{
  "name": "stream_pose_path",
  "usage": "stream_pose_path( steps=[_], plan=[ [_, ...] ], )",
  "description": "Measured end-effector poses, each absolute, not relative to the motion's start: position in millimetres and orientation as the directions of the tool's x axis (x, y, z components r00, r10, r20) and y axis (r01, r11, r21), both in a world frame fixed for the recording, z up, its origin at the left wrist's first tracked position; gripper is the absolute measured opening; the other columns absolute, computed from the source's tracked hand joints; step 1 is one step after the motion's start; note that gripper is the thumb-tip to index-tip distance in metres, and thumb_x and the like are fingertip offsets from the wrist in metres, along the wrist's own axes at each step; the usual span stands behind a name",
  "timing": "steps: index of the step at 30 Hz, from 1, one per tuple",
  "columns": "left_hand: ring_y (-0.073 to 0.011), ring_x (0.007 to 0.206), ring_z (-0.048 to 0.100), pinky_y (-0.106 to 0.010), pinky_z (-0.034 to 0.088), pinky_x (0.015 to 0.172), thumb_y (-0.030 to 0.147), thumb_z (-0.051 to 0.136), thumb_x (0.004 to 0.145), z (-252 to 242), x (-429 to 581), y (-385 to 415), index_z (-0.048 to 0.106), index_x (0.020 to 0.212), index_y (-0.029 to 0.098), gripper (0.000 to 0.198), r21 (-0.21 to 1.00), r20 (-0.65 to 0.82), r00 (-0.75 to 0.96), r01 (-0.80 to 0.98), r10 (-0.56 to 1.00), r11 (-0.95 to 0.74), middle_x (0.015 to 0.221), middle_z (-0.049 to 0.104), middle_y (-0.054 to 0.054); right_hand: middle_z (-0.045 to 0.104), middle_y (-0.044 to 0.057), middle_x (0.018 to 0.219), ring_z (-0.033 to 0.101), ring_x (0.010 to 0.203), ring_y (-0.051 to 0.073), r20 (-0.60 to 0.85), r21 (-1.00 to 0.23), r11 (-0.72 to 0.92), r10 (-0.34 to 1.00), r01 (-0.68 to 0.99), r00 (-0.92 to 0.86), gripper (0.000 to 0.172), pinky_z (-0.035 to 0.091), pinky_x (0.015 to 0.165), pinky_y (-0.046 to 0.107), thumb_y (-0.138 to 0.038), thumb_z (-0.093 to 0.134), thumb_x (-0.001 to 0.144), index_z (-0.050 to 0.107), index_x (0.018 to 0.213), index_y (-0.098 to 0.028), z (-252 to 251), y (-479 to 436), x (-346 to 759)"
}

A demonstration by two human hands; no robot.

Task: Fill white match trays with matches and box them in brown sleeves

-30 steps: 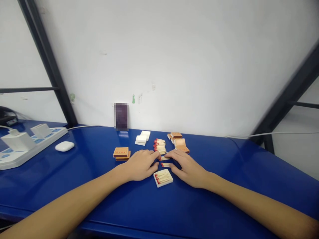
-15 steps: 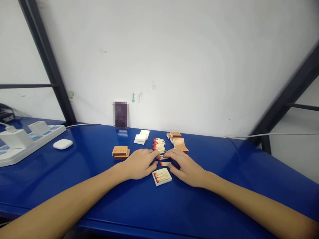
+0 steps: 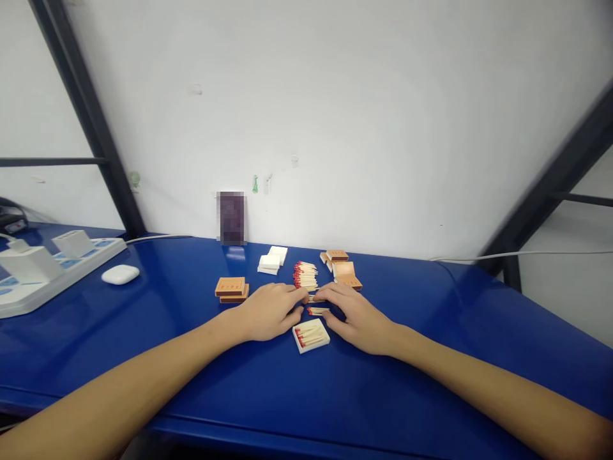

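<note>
My left hand (image 3: 274, 311) rests on the blue table, its fingertips at the red heads of a few matches (image 3: 312, 298). From the other side my right hand (image 3: 357, 317) touches the plain ends of these matches. Both hands have thumb and fingers apart. Between the thumbs lies a small group of matches (image 3: 318, 311), its right end by my right thumb. Nearer to me is a white matchbox tray (image 3: 311, 336) with several matches in it. A larger pile of matches (image 3: 305, 275) lies just beyond my fingertips.
Two stacked orange matchboxes (image 3: 230, 287) sit left of my left hand. White trays (image 3: 272, 260) and more orange boxes (image 3: 345, 271) lie further back. At the left are a white case (image 3: 121, 275) and a power strip (image 3: 71, 268). A wall stands behind the table (image 3: 287, 396).
The view has shifted slightly, so everything appears a little higher. My left fingertips have edged a little right along the matches, covering more of their red heads.
</note>
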State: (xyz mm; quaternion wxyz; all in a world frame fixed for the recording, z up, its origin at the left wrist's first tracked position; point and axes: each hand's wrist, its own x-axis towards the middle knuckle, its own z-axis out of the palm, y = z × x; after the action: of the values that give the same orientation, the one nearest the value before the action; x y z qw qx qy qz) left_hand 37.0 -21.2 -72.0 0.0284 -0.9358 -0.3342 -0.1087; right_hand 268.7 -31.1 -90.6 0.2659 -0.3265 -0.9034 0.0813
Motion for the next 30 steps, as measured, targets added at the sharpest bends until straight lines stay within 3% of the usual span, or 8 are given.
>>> stream_pose_path(
  steps=[6, 17, 30],
  plan=[
    [-0.0206, 0.071, 0.061, -0.031, 0.04, 0.061, 0.028, 0.041, 0.098, -71.2, 39.1, -22.8, 0.045, 0.091, 0.02, 0.011, -0.001, 0.205, 0.707, 0.691, 0.677, -0.722, 0.081, 0.063, -0.002, 0.063, 0.009, 0.107, 0.058, 0.1, 0.025, 0.441, -0.304, 0.784, 0.619, 0.541, -0.65, 0.021, 0.049, 0.091, 0.044, -0.015, 0.052, 0.092, 0.059, 0.11, -0.021, -92.7, -30.1, 269.3],
    [-0.0253, 0.08, 0.064, -0.035, 0.045, 0.069, 0.035, 0.038, 0.101, -69.6, 40.9, -23.4, 0.048, 0.104, 0.019, 0.019, 0.025, 0.158, 0.692, 0.711, 0.705, -0.703, 0.088, 0.066, -0.005, 0.06, 0.011, 0.12, 0.056, 0.109, 0.026, 0.458, -0.299, 0.791, 0.61, 0.534, -0.647, 0.031, 0.049, 0.094, 0.046, -0.019, 0.053, 0.094, 0.054, 0.125, -0.022, -89.4, -31.7, 270.5],
    [-0.027, 0.096, 0.066, -0.038, 0.048, 0.08, 0.041, 0.041, 0.1, -70.9, 40.7, -19.8, 0.053, 0.128, 0.02, 0.036, 0.065, 0.17, 0.721, 0.672, 0.672, -0.737, 0.105, 0.069, -0.008, 0.063, 0.01, 0.111, 0.058, 0.103, 0.026, 0.416, -0.31, 0.771, 0.636, 0.556, -0.65, 0.026, 0.05, 0.089, 0.045, -0.016, 0.056, 0.091, 0.057, 0.117, -0.02, -92.2, -29.5, 271.9]
  ],
)
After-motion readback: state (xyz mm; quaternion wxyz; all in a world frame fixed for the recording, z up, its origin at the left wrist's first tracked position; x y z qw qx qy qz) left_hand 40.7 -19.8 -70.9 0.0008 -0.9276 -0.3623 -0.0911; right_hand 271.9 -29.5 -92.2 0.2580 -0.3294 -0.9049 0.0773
